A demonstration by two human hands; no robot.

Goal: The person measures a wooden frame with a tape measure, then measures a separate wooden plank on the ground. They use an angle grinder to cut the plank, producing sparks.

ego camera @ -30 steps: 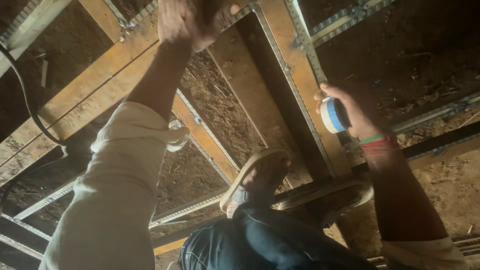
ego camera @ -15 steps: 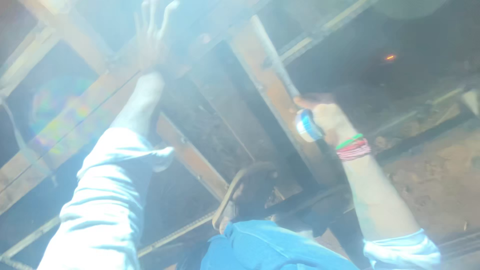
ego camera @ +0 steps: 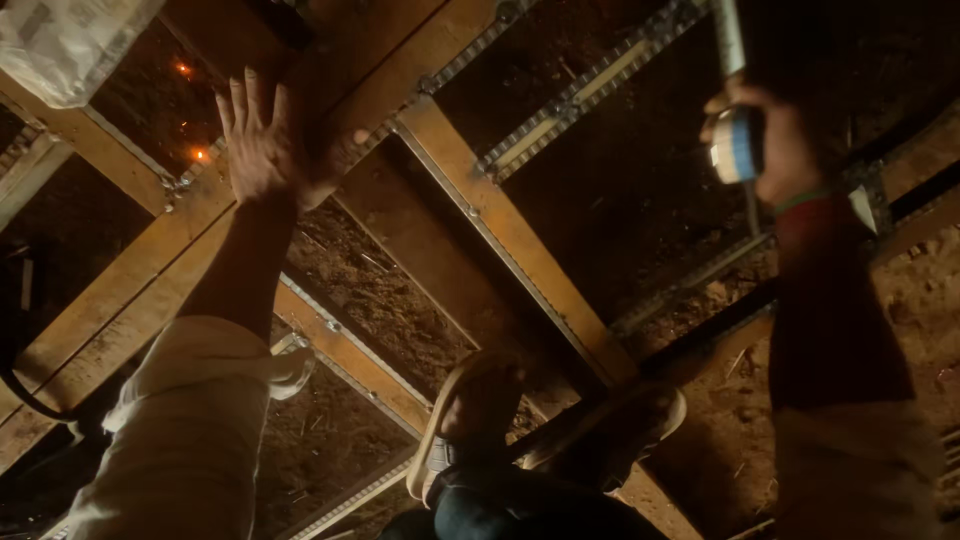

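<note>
White plastic sack (ego camera: pixel 65 45) far left of the long wooden beam (ego camera: pixel 510 240). Left hand (ego camera: pixel 268 140) left of the beam, flat against timber, grip spread, holding nothing. Sandalled foot (ego camera: pixel 470 415) at the beam's lower end. Right hand (ego camera: pixel 775 140) right of the beam, grip pinching a blue-and-white tape roll (ego camera: pixel 735 145).

A frame of pale wooden beams (ego camera: pixel 500 230) crosses the view on diagonals, joined by bolts and lined with thin perforated metal strips (ego camera: pixel 590 85). Beneath the frame lies dark brown earth strewn with straw (ego camera: pixel 380 290). A translucent white plastic sheet (ego camera: pixel 65 40) fills the upper left corner, and a black cable (ego camera: pixel 15 375) curves along the left edge. The light is dim and warm, with two small orange glints (ego camera: pixel 198 155) near the upper left beams.
</note>
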